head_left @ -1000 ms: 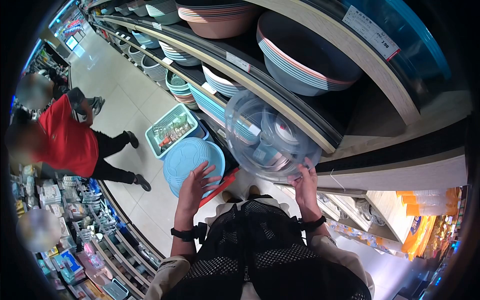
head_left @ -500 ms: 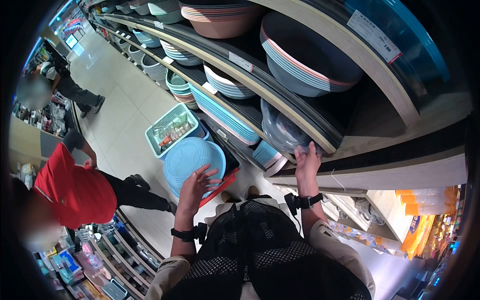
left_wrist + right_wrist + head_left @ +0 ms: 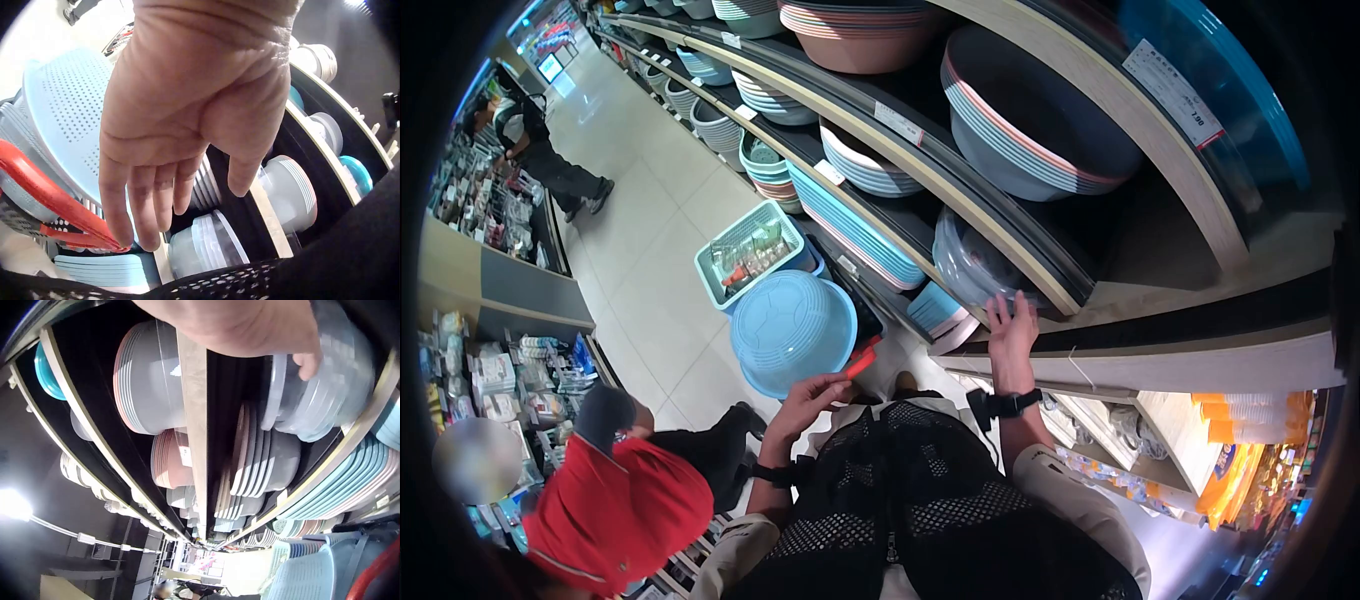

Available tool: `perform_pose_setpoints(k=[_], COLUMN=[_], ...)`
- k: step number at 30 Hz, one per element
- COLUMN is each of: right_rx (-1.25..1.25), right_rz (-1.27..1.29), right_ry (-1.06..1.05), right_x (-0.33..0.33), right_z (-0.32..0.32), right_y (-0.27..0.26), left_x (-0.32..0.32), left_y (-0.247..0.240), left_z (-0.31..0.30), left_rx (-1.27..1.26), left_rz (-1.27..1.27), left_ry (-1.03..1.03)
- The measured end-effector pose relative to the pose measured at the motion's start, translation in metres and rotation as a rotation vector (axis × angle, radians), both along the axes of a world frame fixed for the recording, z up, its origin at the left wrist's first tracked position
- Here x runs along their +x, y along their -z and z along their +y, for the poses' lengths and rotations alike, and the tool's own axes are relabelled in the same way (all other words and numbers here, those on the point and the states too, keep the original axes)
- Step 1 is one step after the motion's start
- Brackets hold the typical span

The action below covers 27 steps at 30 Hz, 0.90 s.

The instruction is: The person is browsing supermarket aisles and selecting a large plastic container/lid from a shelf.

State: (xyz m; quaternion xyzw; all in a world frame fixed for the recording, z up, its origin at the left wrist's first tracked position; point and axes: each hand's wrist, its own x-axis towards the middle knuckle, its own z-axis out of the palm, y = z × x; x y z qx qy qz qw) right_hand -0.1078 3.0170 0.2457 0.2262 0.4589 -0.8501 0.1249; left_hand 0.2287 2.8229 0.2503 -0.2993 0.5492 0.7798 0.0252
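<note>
Clear basins (image 3: pixel 972 262) against right hand (image 3: pixel 1008 340)

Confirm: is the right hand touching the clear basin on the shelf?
Touching. Right wrist view: a fingertip presses the clear basin at its side; head view shows the right hand with spread fingers on it.

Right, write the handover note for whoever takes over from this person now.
Left hand: open grip, fingertips at the red basket handle; contact unclear.
Right hand: open, fingers spread against the clear basins.
The clear basins stand on the lower shelf; blue basins lie upturned by that handle.
Done: clear basins shelved. Left: probably the blue basins.
</note>
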Motion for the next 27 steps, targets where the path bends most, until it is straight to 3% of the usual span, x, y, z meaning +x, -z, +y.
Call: perform_pose_setpoints(k=[7, 9, 11, 13, 14, 16, 17, 19, 21, 23, 25, 27], right_rx=[0.031, 0.076, 0.091, 0.253, 0.251, 0.525, 0.523, 0.854, 0.926, 1.088, 1.104, 1.070], right_rz=[-0.072, -0.058, -0.023, 0.236, 0.237, 0.593, 0.600, 1.115, 1.113, 1.269, 1.328, 1.315], right_ry=[-0.372, -0.758, -0.874, -1.205, -1.209, -1.504, -1.509, -1.544, -1.629, -1.683, -1.684, -1.821], right_x=[0.067, 0.067, 0.070, 0.070, 0.074, 0.086, 0.094, 0.109, 0.122, 0.133, 0.137, 0.137], right_z=[0.010, 0.005, -0.010, -0.023, -0.029, -0.047, -0.051, -0.060, -0.070, -0.074, -0.078, -0.083], right_y=[-0.033, -0.025, -0.016, 0.025, 0.040, 0.062, 0.068, 0.077, 0.090, 0.100, 0.107, 0.107], left_x=[0.020, 0.026, 0.038, 0.051, 0.058, 0.067, 0.070, 0.074, 0.076, 0.078, 0.079, 0.075], left_y=[0.027, 0.032, 0.050, 0.065, 0.069, 0.073, 0.073, 0.077, 0.080, 0.083, 0.101, 0.111], left_z=[0.008, 0.012, 0.017, 0.022, 0.025, 0.032, 0.037, 0.045, 0.048, 0.052, 0.053, 0.054], left_rx=[0.017, -0.046, -0.155, -0.267, -0.399, -0.600, -0.602, -0.824, -0.886, -0.998, -1.033, -1.045], left_rz=[-0.089, -0.128, -0.160, -0.187, -0.249, -0.381, -0.381, -0.430, -0.515, -0.495, -0.460, -0.429], left_ry=[-0.001, -0.020, -0.046, -0.066, -0.089, -0.139, -0.147, -0.308, -0.344, -0.410, -0.415, -0.417])
